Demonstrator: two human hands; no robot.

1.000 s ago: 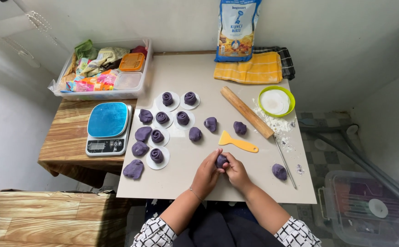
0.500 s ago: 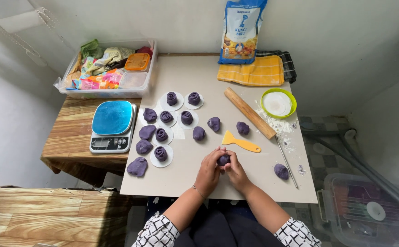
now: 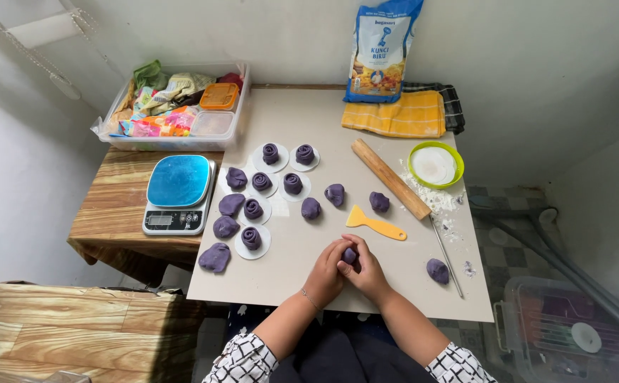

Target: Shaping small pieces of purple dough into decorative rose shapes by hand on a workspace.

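Observation:
My left hand [image 3: 325,272] and my right hand [image 3: 367,272] are pressed together around one purple dough piece [image 3: 350,255] near the front of the pale board [image 3: 302,298]. Both hands grip it, and only its top shows between the fingers. Several rolled purple dough spirals [image 3: 252,238] sit on white paper rounds to the left. Plain purple dough lumps [image 3: 215,257] lie beside them. Another purple lump [image 3: 437,270] rests to the right of my right hand. A yellow scraper [image 3: 374,222] lies just beyond my hands.
A wooden rolling pin [image 3: 390,178], a green bowl of flour [image 3: 435,164] and a thin metal stick [image 3: 446,256] are at the right. A blue kitchen scale [image 3: 179,185] stands on a wooden table at left. A clear bin [image 3: 173,106], a flour bag [image 3: 383,50] and a yellow cloth [image 3: 396,115] are behind.
My hands stay closed on the dough piece and shift only slightly. The view has drifted a little.

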